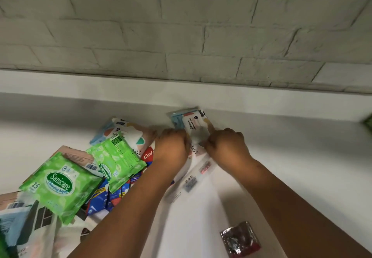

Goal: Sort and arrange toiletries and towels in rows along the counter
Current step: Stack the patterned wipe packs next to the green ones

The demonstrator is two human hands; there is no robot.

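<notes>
Hiding wipes pack [196, 125] lower half: hands [199, 147].

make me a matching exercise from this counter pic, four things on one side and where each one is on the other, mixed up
Things
1. green Sanicare wipes pack with the white oval logo
2. white wipes pack with pastel shapes and black script
3. crinkled silver and dark red foil sachet
4. red toothpaste tube end with white letters

Places
A. alone on the bare white counter, near right
B. between both hands, by the back ledge
C. on top of the pile at the left
D. half hidden just left of the left hand

Pairs: 1-C, 2-B, 3-A, 4-D. The right hand holds the pack's other side.
</notes>
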